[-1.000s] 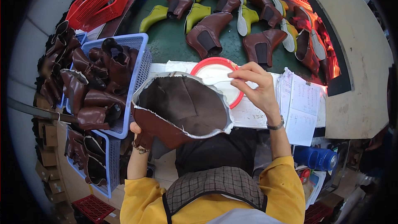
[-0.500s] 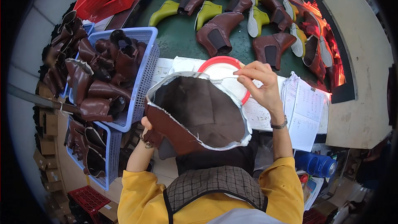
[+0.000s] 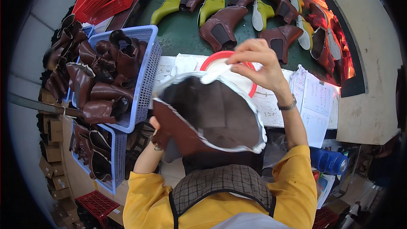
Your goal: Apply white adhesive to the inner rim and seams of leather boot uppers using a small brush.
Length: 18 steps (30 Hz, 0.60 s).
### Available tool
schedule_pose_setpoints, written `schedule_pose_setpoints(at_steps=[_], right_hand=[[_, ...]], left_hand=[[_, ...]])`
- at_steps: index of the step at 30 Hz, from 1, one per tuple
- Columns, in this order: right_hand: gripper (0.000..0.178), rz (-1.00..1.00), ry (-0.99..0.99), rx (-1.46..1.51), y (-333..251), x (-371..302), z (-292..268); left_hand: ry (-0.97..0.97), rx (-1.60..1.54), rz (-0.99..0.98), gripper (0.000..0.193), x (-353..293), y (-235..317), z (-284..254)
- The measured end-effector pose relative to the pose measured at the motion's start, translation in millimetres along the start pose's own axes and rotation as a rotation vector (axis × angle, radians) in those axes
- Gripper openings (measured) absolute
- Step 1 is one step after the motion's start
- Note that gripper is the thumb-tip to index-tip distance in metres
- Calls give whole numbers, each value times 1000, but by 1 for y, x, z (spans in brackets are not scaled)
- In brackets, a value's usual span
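A brown boot upper (image 3: pixel 180 129) is close below me, its wide opening facing up and its dark lining showing. White paste, like glue, coats the rim of that opening. My left hand (image 3: pixel 155 132) grips the upper from its left side; most of the fingers are behind the leather. Above the far rim, my right hand (image 3: pixel 263 62) pinches a small white-coated applicator (image 3: pixel 215 73), its tip at the rim. Whether it is a brush or a stick, I cannot tell. Just behind stands a red-rimmed round tub (image 3: pixel 207 62) of white paste, partly covered by my right hand.
Blue baskets (image 3: pixel 146 65) full of brown boot uppers stand at the left, with red baskets (image 3: pixel 95 0) beyond. Brown boots and yellow-green shoe forms (image 3: pixel 165 10) lie on the green surface (image 3: pixel 178 38). Written sheets (image 3: pixel 313 110) lie right; a glowing red heater area (image 3: pixel 345 65) is at far right.
My right hand has risen slightly and moved left, and the applicator's tip has shifted left along the far rim. The boot upper has shifted slightly right in my left hand.
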State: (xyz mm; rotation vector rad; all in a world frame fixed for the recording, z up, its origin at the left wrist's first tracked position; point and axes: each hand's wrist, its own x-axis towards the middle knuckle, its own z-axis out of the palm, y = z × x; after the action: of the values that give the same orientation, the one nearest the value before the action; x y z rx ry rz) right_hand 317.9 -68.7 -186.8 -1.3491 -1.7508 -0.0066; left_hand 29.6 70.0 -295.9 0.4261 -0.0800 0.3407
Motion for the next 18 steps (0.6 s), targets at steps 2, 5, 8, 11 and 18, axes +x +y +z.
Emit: schedule_pose_setpoints(at_steps=[2, 5, 8, 11, 18], right_hand=[[16, 117, 109, -5, 3, -26, -3], [17, 261, 196, 5, -1, -65, -2], [17, 367, 222, 57, -7, -92, 9], [12, 426, 384, 160, 9, -118, 12], [20, 927, 726, 592, 87, -166, 45]], left_hand=[[-28, -17, 10, 93, 5, 21, -4], [-115, -36, 28, 93, 9, 24, -1], [-222, -30, 71, 94, 5, 26, -3], [-311, -30, 99, 94, -22, 16, 1], [12, 194, 333, 85, 78, 54, 25]])
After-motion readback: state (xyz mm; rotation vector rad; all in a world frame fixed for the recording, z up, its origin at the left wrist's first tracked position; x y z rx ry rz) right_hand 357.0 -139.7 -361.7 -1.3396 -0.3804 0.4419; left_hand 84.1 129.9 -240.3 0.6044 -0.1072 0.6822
